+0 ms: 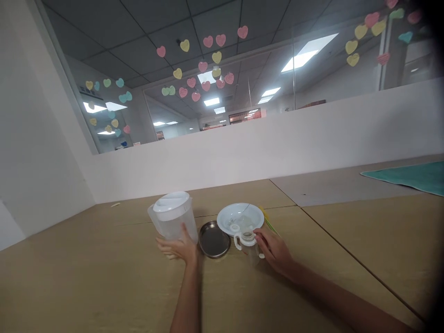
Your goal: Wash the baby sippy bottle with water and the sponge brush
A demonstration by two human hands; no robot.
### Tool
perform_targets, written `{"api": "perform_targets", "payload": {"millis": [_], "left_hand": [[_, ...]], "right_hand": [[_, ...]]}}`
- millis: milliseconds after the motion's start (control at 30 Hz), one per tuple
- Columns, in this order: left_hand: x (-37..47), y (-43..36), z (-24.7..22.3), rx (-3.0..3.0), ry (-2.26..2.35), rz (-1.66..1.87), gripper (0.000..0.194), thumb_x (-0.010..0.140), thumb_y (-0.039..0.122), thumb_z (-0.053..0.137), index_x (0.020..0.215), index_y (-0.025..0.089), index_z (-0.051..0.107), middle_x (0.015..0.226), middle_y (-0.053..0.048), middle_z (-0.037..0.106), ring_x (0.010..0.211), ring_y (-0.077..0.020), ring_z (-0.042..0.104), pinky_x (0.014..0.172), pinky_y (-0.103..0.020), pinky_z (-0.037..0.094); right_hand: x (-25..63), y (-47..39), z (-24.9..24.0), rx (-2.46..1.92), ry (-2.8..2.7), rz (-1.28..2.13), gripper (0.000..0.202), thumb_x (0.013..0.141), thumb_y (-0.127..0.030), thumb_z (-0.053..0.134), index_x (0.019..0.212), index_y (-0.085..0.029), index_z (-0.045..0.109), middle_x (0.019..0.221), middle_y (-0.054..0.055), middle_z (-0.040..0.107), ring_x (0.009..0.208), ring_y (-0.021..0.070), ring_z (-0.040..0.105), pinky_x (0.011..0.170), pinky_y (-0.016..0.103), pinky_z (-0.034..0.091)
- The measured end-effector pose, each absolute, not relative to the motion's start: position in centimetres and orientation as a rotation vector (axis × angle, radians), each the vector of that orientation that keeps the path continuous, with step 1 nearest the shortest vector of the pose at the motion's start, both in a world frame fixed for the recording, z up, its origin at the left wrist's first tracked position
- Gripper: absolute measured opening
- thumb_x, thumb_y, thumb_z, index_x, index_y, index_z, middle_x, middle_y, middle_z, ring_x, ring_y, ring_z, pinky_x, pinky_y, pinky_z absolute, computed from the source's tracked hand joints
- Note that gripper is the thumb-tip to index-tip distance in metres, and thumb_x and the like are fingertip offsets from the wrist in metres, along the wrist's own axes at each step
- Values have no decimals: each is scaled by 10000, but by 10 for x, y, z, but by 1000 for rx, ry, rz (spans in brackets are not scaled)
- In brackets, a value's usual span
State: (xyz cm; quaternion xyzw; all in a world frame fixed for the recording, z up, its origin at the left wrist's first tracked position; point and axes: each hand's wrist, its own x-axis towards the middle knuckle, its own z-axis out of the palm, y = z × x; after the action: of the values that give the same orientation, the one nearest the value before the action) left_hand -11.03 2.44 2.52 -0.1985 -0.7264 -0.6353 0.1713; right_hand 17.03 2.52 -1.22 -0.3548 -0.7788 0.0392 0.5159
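Note:
At the left stands a translucent plastic pitcher (177,220) with a white lid and a handle on its left side. My left hand (182,247) is against its near side, thumb up along the wall and fingers round the lower part. A clear cup (254,253) with a white collar and two white side handles is in front of the white bowl (225,214). My right hand (275,252) grips this cup at its right side near the rim. Clear and white pieces lie in the bowl; their kind is unclear. A dark round metal tray (215,240) lies between pitcher and bowl.
Something yellow and green (270,223) sticks out behind the bowl's right side. A teal cloth (414,176) lies at the far right of the table (114,282). A white wall (222,159) with a window bearing heart-shaped notes rises behind.

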Motion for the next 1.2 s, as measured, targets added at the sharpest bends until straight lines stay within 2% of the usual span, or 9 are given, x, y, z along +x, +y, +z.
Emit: {"api": "perform_targets", "payload": {"millis": [133,200,333,400,533,600,733,833,1200], "left_hand": [[-161,24,34,-555,-1910,-1997,583,833,426,348,1339,155,241,1326,-174,350,1267,-292,320,1047,-475,248],[-191,28,45,-608,-1936,-2060,535,789,365,380,1272,138,355,1264,-152,435,1216,-269,387,1031,-440,287],[-233,41,69,-902,-2053,-2212,413,730,394,404,1027,144,544,894,-72,608,838,-198,591,747,-331,483],[-242,48,78,-1073,-2090,-2249,401,706,459,425,876,135,589,733,-42,605,682,-176,581,627,-296,482],[-240,51,97,-1200,-2131,-2205,453,657,563,509,772,134,597,647,-25,573,600,-169,535,547,-271,426],[-230,48,111,-1169,-2181,-1986,483,688,608,478,746,142,591,633,-32,557,596,-179,518,534,-269,385],[-188,39,146,-1344,-2067,-1345,411,772,576,432,755,195,586,713,-35,590,660,-192,521,565,-255,305],[-152,37,165,-1356,-2016,-1124,390,814,556,396,731,212,559,684,-25,584,629,-184,506,536,-243,236],[-116,43,174,-1433,-1856,-1090,267,811,457,464,736,212,537,698,-19,581,643,-168,499,526,-235,195]], "right_hand": [[169,26,-13,-846,-1874,55,282,934,-340,337,1005,-184,560,815,53,655,727,180,598,652,289,450],[169,27,-12,-843,-1886,41,280,934,-337,335,991,-184,563,812,54,655,736,186,598,657,295,451],[170,26,-9,-846,-1931,96,286,938,-335,320,997,-186,557,825,56,658,739,185,608,661,296,453],[170,26,-9,-847,-1942,136,297,941,-343,307,1012,-189,551,844,60,662,749,186,616,661,292,453],[169,27,-7,-860,-1975,222,316,945,-362,290,1041,-194,540,716,26,650,631,168,605,574,261,420],[169,27,-6,-862,-1994,254,326,946,-365,281,1054,-187,532,672,16,640,571,156,587,537,249,396],[169,25,-3,-857,-2013,264,342,947,-368,268,1060,-178,530,723,37,658,584,159,596,550,250,393],[170,26,-5,-852,-2031,248,347,949,-367,265,1065,-174,529,725,40,661,586,161,602,552,250,391],[167,27,-5,-880,-2035,186,337,952,-352,259,1090,-181,514,676,15,638,583,157,594,537,240,379]]}}
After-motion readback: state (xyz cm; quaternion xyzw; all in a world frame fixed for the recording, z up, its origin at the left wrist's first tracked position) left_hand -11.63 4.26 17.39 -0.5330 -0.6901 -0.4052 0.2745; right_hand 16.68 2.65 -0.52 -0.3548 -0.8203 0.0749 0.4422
